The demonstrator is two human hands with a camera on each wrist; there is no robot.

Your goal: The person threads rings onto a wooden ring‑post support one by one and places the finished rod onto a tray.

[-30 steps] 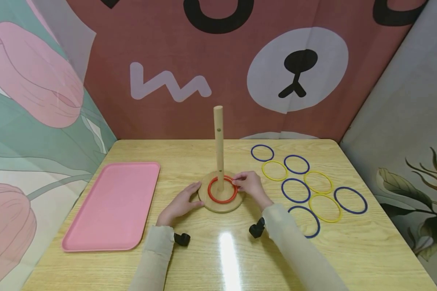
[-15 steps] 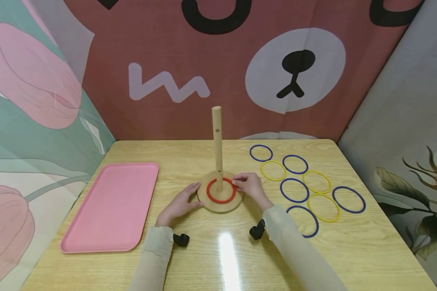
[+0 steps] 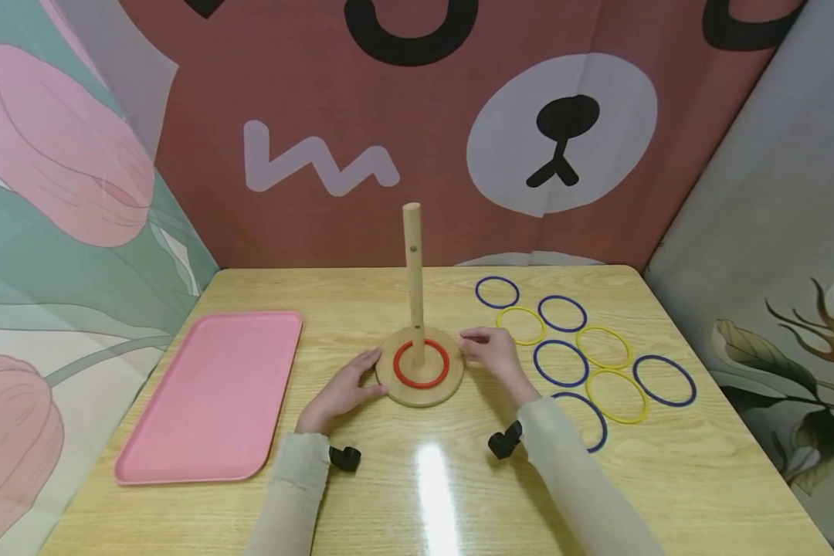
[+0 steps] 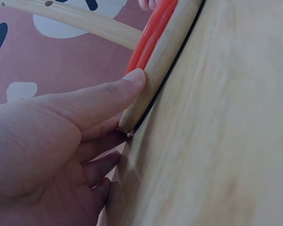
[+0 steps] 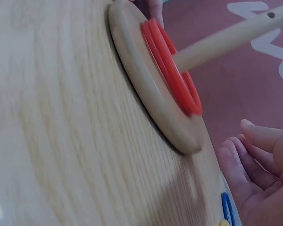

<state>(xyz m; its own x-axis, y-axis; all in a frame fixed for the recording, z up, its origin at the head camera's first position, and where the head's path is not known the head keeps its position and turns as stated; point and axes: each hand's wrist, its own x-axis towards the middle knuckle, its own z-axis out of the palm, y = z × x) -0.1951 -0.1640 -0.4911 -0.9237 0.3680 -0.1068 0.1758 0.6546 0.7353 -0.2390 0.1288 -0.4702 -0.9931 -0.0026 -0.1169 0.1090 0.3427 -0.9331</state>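
A wooden ring-toss stand with an upright peg (image 3: 414, 270) and round base (image 3: 422, 395) stands mid-table. Red rings (image 3: 398, 372) lie stacked around the peg's foot; the right wrist view shows at least two red rings (image 5: 167, 68). My left hand (image 3: 339, 394) holds the base's left rim, its thumb and fingers spread along the edge; the left wrist view has the left hand's thumb (image 4: 132, 80) touching the rim. My right hand (image 3: 495, 359) is beside the base's right edge, apart from the rings. Its fingers are loosely bent around nothing, as the right wrist view (image 5: 259, 165) confirms.
On the right lie several blue rings (image 3: 536, 368) and yellow rings (image 3: 590, 404), flat on the table. A pink tray (image 3: 211, 394) sits on the left. Printed fabric (image 3: 320, 224) hangs behind the table (image 3: 361, 510).
My right hand has let go of the red rings and moved right, off the base. The top red ring has settled in line with the one beneath. My left hand stays put.
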